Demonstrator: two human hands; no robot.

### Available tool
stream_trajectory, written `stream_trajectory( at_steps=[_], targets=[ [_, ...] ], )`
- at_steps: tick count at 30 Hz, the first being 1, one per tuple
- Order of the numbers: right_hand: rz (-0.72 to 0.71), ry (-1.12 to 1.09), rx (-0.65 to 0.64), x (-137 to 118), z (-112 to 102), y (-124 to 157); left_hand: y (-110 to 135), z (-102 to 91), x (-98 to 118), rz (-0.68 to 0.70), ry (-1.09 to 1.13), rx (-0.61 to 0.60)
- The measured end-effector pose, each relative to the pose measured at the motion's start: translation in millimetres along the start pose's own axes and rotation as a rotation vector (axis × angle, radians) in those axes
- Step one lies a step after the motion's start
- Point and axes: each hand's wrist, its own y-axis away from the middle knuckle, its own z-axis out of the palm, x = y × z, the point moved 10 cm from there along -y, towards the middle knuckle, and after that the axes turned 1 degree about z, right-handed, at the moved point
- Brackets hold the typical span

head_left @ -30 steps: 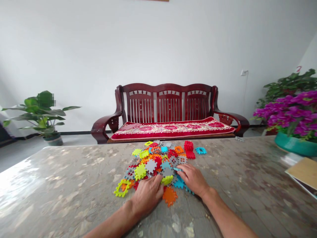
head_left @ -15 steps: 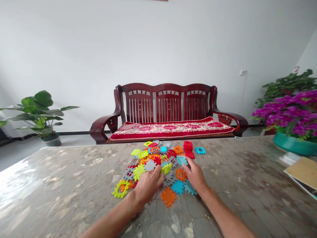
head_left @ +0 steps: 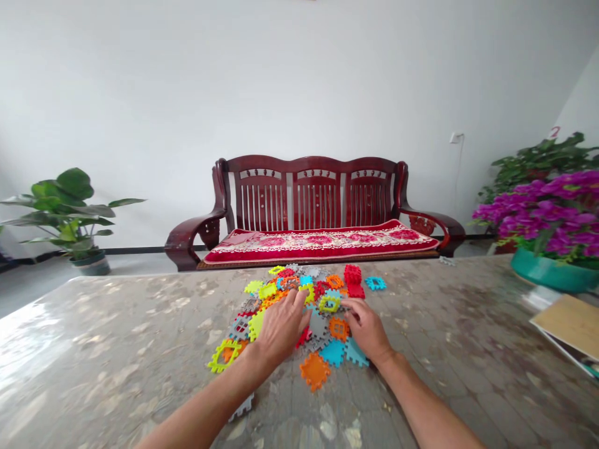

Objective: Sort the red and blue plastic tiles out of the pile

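Dk red bench [head_left: 316,164] w/ patterned mat [head_left: 322,242]; potted plant [head_left: 75,184] L, purple flwrs [head_left: 545,209] R.

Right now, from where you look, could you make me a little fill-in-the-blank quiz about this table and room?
1. Seen from the left hand, the purple flowers are to the ____.
2. Inside the large yellow-green frame, an ____ piece shows.
3. The open-centred piece just right of the red block is ____.
4. The wooden bench bears a floral cloth edged mainly in ____.

Missing words: right; orange; blue; red.
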Motion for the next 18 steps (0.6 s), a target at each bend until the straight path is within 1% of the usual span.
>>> stream_trajectory(
  at_steps=[4,8,11,14,16,18],
  targets=[
    [0.016,0.018,-0.025,2,3,0,35,3.0,-2,0.056,0.02,-0.13],
    [0.02,0.044,-0.04,-1,5,0,71,6.1,-20,0.067,-0.011,-0.27],
    [0.036,0.067,-0.051,-1,6,0,94,15.7,-38,0.048,-0.038,-0.407],
    [0.036,0.079,-0.067,-1,8,0,111,23.6,-48,0.039,-0.045,-0.53],
    [0.031,0.081,-0.072,-1,9,1,118,23.1,-49,0.031,-0.03,-0.568],
    [0.029,0.089,-0.08,0,10,2,121,19.5,-47,0.028,0.0,-0.579]
  ],
)
